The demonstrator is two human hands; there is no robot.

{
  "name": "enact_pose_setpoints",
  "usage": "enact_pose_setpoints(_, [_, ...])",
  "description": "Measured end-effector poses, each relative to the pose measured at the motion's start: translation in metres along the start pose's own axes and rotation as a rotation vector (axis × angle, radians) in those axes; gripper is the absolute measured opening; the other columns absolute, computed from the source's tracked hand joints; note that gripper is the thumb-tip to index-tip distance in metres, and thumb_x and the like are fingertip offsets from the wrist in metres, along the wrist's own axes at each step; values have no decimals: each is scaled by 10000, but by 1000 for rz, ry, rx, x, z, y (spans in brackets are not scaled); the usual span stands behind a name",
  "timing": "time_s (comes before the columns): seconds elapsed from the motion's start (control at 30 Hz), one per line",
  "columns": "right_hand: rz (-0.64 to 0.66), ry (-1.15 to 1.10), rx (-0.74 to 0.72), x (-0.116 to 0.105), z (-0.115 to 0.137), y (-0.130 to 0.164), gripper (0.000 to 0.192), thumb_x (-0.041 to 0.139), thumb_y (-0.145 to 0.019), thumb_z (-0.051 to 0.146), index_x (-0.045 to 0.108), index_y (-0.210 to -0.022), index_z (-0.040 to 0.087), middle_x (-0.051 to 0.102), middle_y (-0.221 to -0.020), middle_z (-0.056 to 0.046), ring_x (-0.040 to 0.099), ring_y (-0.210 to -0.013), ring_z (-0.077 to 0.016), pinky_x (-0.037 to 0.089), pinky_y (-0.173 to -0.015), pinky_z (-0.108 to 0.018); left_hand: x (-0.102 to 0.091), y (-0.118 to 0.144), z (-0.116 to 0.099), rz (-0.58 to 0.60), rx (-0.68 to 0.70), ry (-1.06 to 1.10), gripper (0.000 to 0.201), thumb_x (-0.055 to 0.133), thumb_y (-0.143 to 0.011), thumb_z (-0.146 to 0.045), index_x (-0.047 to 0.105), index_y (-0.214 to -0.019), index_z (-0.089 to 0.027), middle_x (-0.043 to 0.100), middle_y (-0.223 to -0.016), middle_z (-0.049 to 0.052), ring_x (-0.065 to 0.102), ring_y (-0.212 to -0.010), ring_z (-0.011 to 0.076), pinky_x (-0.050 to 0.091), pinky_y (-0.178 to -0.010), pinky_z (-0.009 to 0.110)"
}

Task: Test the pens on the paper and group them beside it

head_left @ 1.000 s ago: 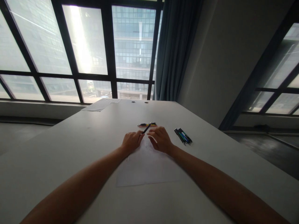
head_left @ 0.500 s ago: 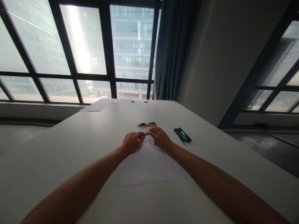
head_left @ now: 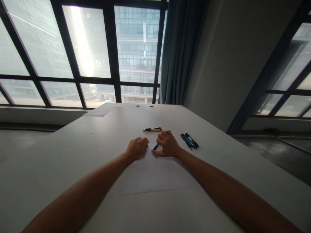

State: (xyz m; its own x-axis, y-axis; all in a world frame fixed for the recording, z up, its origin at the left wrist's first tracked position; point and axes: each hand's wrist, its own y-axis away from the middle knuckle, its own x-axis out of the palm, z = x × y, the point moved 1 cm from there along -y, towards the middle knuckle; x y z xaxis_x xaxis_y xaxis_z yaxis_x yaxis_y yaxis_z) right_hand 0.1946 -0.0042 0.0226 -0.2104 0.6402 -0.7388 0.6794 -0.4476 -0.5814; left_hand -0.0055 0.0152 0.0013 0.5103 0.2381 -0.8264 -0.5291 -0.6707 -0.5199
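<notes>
My right hand (head_left: 168,145) is closed on a black pen (head_left: 155,147), which slants down and left between finger and thumb. The pen's lower end is close to the white sheet of paper (head_left: 155,178), and its far end shows past the knuckles. On the sheet's upper left edge rests my left hand (head_left: 137,149), its fingers curled together; whatever may be inside them is hidden. Faint marks show on the sheet near the left wrist. Just beyond the hands lie several pens (head_left: 152,129), black, yellow and orange.
More pens (head_left: 190,141), dark with blue and green parts, lie side by side right of my right hand. Other papers (head_left: 98,111) lie at the far left edge of the white table (head_left: 92,184). Windows and a blue curtain (head_left: 181,55) stand behind it.
Both hands were at the pen, held crosswise between them. My left hand has let go of it; my right hand now holds it tilted, with the thumb lower and nearer to me.
</notes>
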Motion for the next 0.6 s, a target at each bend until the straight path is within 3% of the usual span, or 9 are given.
enact_pose_setpoints(0.13, [-3, -28, -42, -1, 3, -2, 393, 572, -773, 550, 631, -832, 165, 557, -793, -89, 436, -819, -255, 293, -785, -408, 1, 0, 1, -12, -4, -11, 278, 355, -954, -248, 628, -913, -209, 695, -819, 37, 646, -815, 182, 490, -738, 301])
enact_pose_setpoints(0.27, [-12, -43, -45, -3, 3, -1, 466, 568, -780, 570, 617, -982, 153, 579, -849, -91, 452, -821, -251, 300, -790, -403, 1, 0, 1, -10, 5, -29, 280, 354, -953, -253, 626, -903, -210, 687, -804, 36, 639, -798, 184, 482, -717, 296])
enact_pose_setpoints(0.6, [-33, -52, -31, -3, 3, -1, 492, 513, -812, 643, 619, -896, 170, 563, -789, -78, 455, -780, -237, 299, -766, -389, -1, 0, -1, -10, 28, -36, 284, 352, -948, -242, 626, -885, -205, 678, -792, 39, 625, -775, 177, 484, -724, 296])
